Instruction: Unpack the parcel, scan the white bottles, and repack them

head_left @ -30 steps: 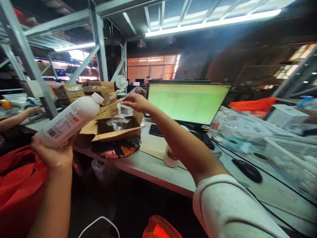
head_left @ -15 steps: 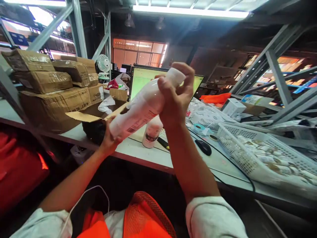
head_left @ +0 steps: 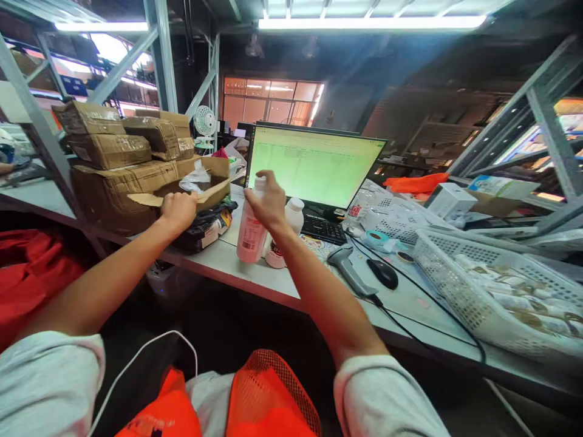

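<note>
A tall white bottle (head_left: 249, 230) with a pale pink label stands upright on the desk (head_left: 255, 276). My right hand (head_left: 269, 200) is wrapped round its upper part near the cap. A second, shorter white bottle (head_left: 288, 233) stands just behind and right of it. My left hand (head_left: 177, 209) rests closed on the flap of an open cardboard box (head_left: 207, 182) to the left; what its fingers hold, beyond the flap edge, is unclear. A black bag (head_left: 207, 224) lies under the box.
A lit monitor (head_left: 314, 167) and keyboard (head_left: 323, 229) stand behind the bottles. A barcode scanner (head_left: 348, 267), a mouse (head_left: 383, 273) and tape rolls (head_left: 377, 238) lie to the right, then a white basket (head_left: 492, 285) of small items. Taped parcels (head_left: 109, 152) are stacked at left.
The bottle, held up in both hands half a second ago, now stands on the desk under my right hand. My left hand has let go and moved left to the box flap.
</note>
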`<state>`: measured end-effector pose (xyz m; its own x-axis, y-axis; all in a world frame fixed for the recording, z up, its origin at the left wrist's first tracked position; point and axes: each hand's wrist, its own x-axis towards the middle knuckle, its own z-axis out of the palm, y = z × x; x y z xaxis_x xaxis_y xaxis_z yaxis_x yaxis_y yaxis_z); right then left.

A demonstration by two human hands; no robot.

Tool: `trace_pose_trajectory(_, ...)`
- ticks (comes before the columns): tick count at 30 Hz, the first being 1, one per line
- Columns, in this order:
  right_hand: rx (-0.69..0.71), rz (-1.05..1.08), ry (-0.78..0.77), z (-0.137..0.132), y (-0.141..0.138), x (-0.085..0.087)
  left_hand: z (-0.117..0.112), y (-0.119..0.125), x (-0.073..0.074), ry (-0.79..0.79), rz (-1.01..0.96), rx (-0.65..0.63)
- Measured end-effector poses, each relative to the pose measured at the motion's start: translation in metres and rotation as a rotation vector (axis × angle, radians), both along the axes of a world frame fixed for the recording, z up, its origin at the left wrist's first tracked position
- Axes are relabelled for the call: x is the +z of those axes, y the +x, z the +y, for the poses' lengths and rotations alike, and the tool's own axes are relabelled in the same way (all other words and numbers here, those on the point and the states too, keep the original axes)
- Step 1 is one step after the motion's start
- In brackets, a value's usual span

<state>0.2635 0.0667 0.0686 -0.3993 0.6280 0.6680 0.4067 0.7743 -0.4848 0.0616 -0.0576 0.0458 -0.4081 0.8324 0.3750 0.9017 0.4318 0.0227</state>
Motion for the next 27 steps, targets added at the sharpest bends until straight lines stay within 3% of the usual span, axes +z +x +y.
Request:
trace_pose_trajectory(4, -0.066, -0.001, -0.038, 0.021, -0.035, -0.033, 0.001, -0.001, -0.002, 0.042, 0.115, 0.116)
trace_pose_trajectory(7, 0.027, -0.004, -0.052, 0.044, -0.048, -0.046, 0.003, 0.004, -0.016, 0.006, 0.149, 0.114)
trace_pose_trajectory(10, 0.117, -0.014, -0.035, 0.057, -0.047, -0.047, 0.002, 0.014, -0.03, 0.005, 0.163, 0.051)
trace_pose_trajectory(12, 0.127, 0.033, 0.053, 0.05, -0.031, -0.041, -0.002, 0.024, -0.036, 0.154, 0.205, -0.099)
trace_pose_trajectory(14, 0.178, 0.119, 0.201, 0.027, 0.002, -0.035, -0.008, 0.036, -0.042, 0.407, 0.23, -0.376)
trace_pose_trajectory(17, 0.279, 0.252, 0.314, -0.018, 0.083, -0.038, -0.011, 0.057, -0.065, 0.72, 0.092, -0.744)
trace_pose_trajectory(20, 0.077, 0.375, 0.21, -0.033, 0.175, -0.065, 0.004, 0.077, -0.106, 0.794, -0.168, -0.771)
trace_pose_trajectory(23, -0.256, 0.286, 0.067, -0.004, 0.245, -0.103, 0.037, 0.1, -0.137, 0.768, -0.414, -0.818)
trace_pose_trajectory(25, -0.467, 0.128, -0.036, 0.023, 0.272, -0.123, 0.062, 0.121, -0.141, 0.741, -0.547, -0.861)
trace_pose_trajectory(27, -0.64, -0.073, -0.13, 0.044, 0.284, -0.134, 0.085, 0.145, -0.133, 0.719, -0.638, -0.826)
